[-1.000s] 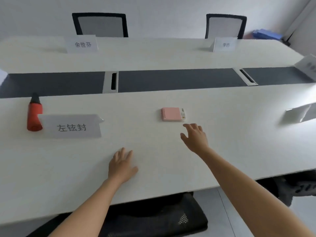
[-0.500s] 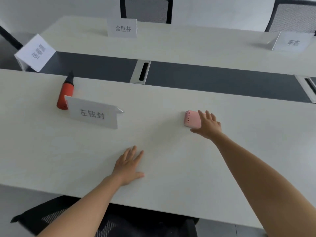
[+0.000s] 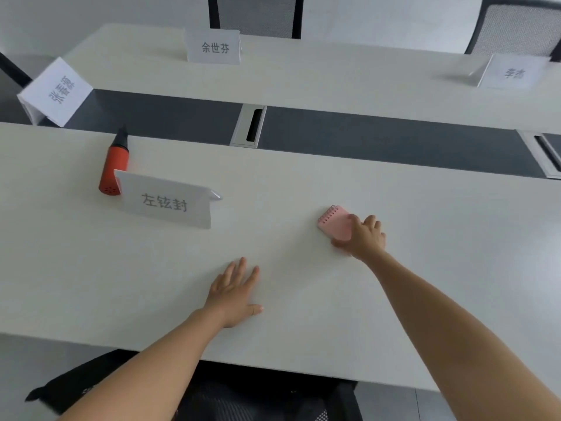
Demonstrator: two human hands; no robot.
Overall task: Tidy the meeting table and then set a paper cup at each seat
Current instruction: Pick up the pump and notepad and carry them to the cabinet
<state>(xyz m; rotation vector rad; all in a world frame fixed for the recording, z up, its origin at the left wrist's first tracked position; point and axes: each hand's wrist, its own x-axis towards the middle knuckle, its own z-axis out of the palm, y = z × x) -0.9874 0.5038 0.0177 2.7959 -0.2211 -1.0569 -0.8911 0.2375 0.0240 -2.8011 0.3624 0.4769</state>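
A small pink spiral notepad [image 3: 333,220] is tilted up off the white meeting table [image 3: 303,183], its coil edge raised. My right hand [image 3: 362,237] grips it from the right, thumb under and fingers over. Flat on the table near the front edge rests my left hand [image 3: 235,294], fingers spread and holding nothing. A red marker-like object with a black tip [image 3: 113,167] lies at the left, behind a white name card [image 3: 165,202]. No paper cup is in view.
Three more name cards stand at the far left [image 3: 56,91], far middle [image 3: 214,47] and far right [image 3: 513,72]. A dark strip [image 3: 364,138] with cable slots [image 3: 249,126] runs along the table's middle. Two mesh chairs [image 3: 255,13] stand behind; a black chair [image 3: 212,396] is below the front edge.
My right hand reached forward to the pink notepad, closed on it and tipped it up off the table. The view swung left and down. My left hand stayed flat.
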